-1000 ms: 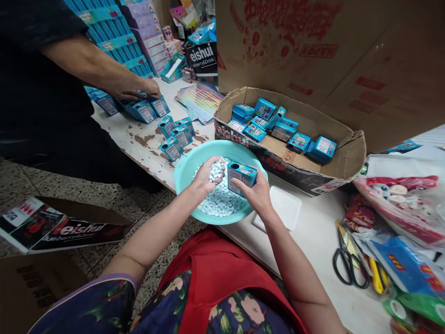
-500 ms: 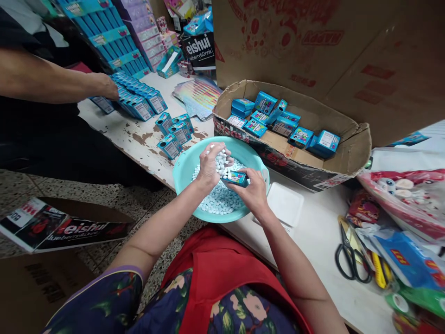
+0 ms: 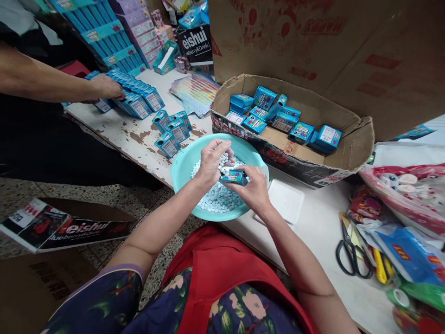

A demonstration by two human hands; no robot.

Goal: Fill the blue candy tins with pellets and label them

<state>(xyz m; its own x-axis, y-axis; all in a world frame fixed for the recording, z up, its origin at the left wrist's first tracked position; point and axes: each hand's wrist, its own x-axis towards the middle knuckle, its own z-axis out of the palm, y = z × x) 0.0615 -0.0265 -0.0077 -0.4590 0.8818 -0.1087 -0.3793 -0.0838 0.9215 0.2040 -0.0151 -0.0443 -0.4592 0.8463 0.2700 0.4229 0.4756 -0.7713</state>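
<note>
On the bench [image 3: 316, 241] sits a turquoise bowl [image 3: 183, 164]. Above it, the left hand [image 3: 210, 162] half-curls into a cup; the right hand's [image 3: 255, 190] grip pinches a blue box [image 3: 232, 176] between thumb and fingers. Upright a second ago, the box now tips toward the left hand's white pellets [image 3: 223, 161].

Right before you, the basin [image 3: 181, 164] sits at the near edge of the desk [image 3: 313, 246], candies [image 3: 220, 202] inside, your left hand [image 3: 210, 161] and right hand [image 3: 256, 188] above them. Behind it, to your right, the carton [image 3: 302, 169] holds packed boxes [image 3: 301, 133]. The scale [image 3: 288, 199] lies right of the basin, the scissors [image 3: 352, 255] farther right. Patterned sheets [image 3: 194, 93] lie left of the carton.
</note>
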